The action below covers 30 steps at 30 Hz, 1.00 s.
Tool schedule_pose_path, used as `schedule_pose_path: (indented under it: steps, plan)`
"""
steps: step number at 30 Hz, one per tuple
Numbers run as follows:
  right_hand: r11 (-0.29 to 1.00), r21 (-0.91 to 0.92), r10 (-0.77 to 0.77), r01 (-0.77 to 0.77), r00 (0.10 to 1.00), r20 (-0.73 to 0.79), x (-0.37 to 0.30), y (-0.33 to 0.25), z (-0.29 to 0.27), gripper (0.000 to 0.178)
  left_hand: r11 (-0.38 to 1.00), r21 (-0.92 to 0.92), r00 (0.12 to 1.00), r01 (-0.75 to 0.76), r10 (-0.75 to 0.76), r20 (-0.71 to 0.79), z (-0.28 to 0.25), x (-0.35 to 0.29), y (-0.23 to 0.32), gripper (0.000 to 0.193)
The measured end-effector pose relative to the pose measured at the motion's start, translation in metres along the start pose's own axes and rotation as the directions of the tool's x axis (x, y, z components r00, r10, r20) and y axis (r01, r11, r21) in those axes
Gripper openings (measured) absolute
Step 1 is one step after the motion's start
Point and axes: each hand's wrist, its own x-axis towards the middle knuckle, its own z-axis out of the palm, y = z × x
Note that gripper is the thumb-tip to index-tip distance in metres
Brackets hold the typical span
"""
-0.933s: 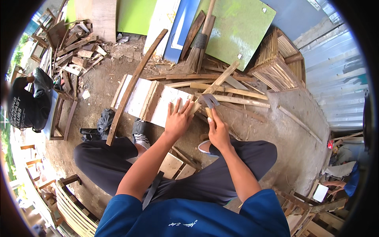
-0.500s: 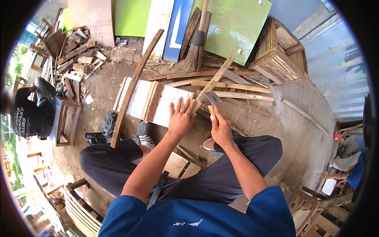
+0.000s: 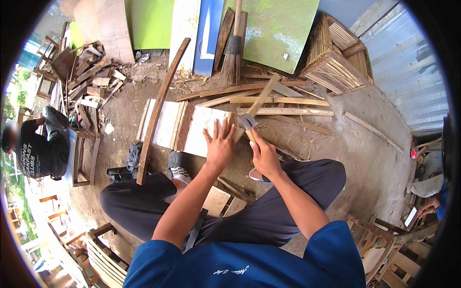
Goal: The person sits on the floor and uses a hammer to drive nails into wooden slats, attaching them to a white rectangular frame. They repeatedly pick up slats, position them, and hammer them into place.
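Observation:
My left hand (image 3: 221, 146) lies flat, fingers spread, on a white-faced wooden panel (image 3: 204, 115) in front of me. Its thumb side is against the lower end of a narrow wooden strip (image 3: 264, 99), which slants up to the right. My right hand (image 3: 264, 153) is closed round the wooden handle of a hammer (image 3: 248, 121). The dark metal head is over the strip, just right of my left fingertips; whether it touches the wood I cannot tell. A long curved wooden slat (image 3: 161, 105) lies across the panel's left part.
Wooden strips (image 3: 283, 111) lie on the ground beyond the panel, near a broom (image 3: 232, 60) and leaning painted boards (image 3: 276, 38). Scrap wood (image 3: 91, 77) is heaped at far left. A slatted wooden frame (image 3: 338, 65) stands at far right. One person (image 3: 41, 144) sits left; another's hand (image 3: 426, 207) shows right.
The hammer and my right hand have shifted slightly left, and the head sits over the strip now. My left hand stays spread on the panel. The whole view has tilted a little.

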Motion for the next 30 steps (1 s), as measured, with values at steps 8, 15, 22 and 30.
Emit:
schedule_pose_path:
  steps: [8, 15, 22, 30]
  plan:
    - [0.98, 0.112, -0.136, 0.163, 0.967, -0.216, -0.003, 0.003, -0.017, 0.045, 0.989, 0.12, 0.995, 0.081, -0.074, -0.062, 0.013, -0.001, 0.022, 0.074]
    - [0.964, 0.26, 0.024, 0.058, 0.953, -0.303, 0.001, 0.026, -0.019, 0.048, 0.991, 0.106, 0.993, 0.077, -0.085, 0.077, 0.001, -0.002, 0.025, 0.093]
    - [0.943, 0.323, 0.021, 0.077, 0.957, -0.289, 0.0, 0.023, -0.024, 0.052, 0.995, -0.03, 0.992, 0.099, -0.096, 0.086, -0.004, -0.004, 0.02, 0.067]
    - [0.91, 0.408, 0.04, 0.066, 0.969, -0.245, -0.002, 0.005, -0.031, 0.05, 0.996, 0.029, 0.982, -0.088, 0.092, -0.165, -0.04, -0.014, -0.035, 0.045]
